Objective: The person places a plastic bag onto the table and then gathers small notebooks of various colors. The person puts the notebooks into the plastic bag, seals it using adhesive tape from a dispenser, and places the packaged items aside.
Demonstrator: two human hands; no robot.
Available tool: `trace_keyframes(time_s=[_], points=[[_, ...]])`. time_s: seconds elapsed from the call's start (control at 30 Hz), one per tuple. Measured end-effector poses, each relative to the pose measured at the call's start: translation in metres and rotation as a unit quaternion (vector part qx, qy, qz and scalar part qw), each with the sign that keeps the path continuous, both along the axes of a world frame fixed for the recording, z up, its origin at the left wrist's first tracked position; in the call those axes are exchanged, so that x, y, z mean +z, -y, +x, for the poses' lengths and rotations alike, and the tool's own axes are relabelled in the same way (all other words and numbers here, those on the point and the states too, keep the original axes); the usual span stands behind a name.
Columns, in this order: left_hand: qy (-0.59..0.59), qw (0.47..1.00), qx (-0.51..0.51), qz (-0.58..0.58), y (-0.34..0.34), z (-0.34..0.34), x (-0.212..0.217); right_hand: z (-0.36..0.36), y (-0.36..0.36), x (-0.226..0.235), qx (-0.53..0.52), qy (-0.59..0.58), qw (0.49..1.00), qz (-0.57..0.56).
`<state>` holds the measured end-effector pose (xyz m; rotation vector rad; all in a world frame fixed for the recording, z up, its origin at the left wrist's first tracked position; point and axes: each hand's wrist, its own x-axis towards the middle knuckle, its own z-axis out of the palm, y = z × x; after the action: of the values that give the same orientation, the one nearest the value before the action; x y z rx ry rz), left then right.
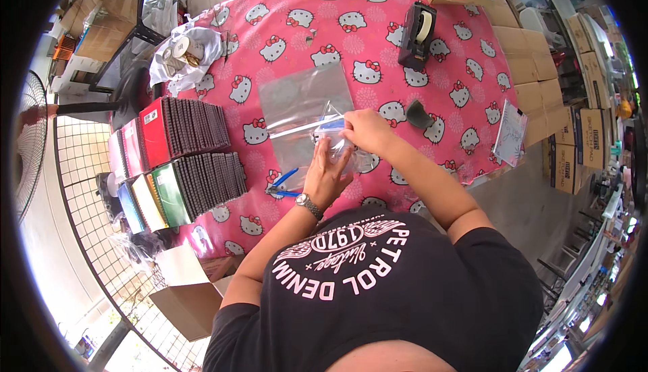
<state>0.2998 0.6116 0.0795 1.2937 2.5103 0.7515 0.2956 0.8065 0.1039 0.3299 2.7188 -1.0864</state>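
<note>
Handling looked midway — the grip of the right hand (366,132) seemed pinched on an edge of the blue-and-clear packet (331,125), while the left hand (326,171), fingers extended, pressed just beside it over the plastic sheet (300,93) — with release not yet done.

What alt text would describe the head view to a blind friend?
A person's left hand and right hand handle clear plastic on a pink patterned tablecloth, with spiral notebooks stacked at left and a black tape dispenser upper right.
</note>
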Motion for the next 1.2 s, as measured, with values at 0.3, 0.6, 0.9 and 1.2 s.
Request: trace_keyframes(time_s=[0.3, 0.6, 0.9, 1.2], points=[[0.018, 0.999, -0.03, -0.004, -0.001, -0.013, 0.009, 0.006, 0.0, 0.035, -0.067, -0.02, 0.902, -0.426], [0.01, 1.0, -0.013, -0.005, -0.003, -0.01, 0.007, -0.001, 0.021, 0.003, -0.011, 0.04, 0.998, 0.042], [-0.038, 0.999, -0.029, -0.018, 0.0, -0.011, 0.001, 0.006, 0.011, 0.015, -0.066, 0.003, 0.984, -0.165], [-0.052, 0.997, -0.049, -0.022, -0.001, -0.019, 0.007, 0.014, 0.01, -0.015, -0.069, 0.012, 0.996, -0.048]])
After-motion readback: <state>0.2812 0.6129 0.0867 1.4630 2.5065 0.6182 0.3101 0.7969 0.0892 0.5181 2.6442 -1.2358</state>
